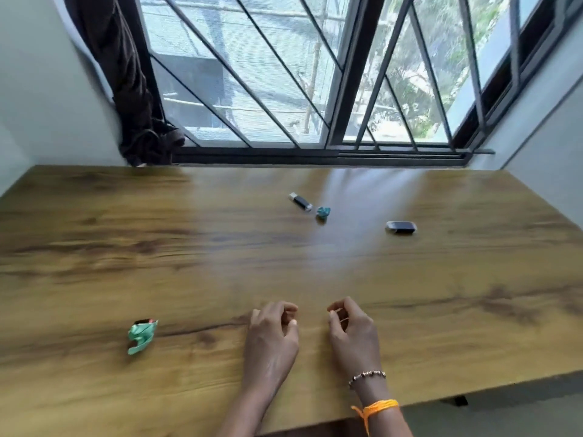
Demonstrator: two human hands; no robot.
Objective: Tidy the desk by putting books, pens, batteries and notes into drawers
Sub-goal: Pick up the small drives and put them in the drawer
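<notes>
2 hands — left hand (271,335) and right hand (353,329) — loosely curled, holding nothing; no legible writing

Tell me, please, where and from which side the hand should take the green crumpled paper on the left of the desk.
Probably pinch the crumpled paper across its bulky middle, coming from above with the left hand, the nearer one. It lies loose on the desk, apart from other things, and its folds offer edges for the fingertips.

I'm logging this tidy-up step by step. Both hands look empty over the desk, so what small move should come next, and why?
Probably the left hand reaches left for the crumpled green paper: it lies nearest on the desk, and both hands, the right hand included, hold nothing. The other small items lie farther back.
</notes>
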